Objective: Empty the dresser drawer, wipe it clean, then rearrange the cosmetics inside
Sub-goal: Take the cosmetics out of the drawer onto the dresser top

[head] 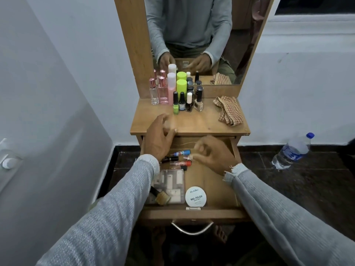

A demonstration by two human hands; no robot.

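My right hand [211, 154] pinches a small tube [189, 156]; my left hand [160, 138] hangs loose, holding nothing. Blurred reach: I could topple the nail polish bottles [187, 103].

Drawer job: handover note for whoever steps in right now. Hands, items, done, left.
Left hand: over the drawer's back left corner, fingers spread, holding nothing.
Right hand: in the drawer, pinching a small item at its fingertips; too blurred to name.
Drawer: pulled open, still holds small tubes at the back, a clear case and brush front left, and a round nail polish remover tub.
Dresser top: bottles and nail polishes grouped by the mirror, checked cloth to the right.
Done: emptying partly.
Left: finish emptying, wipe, rearrange.
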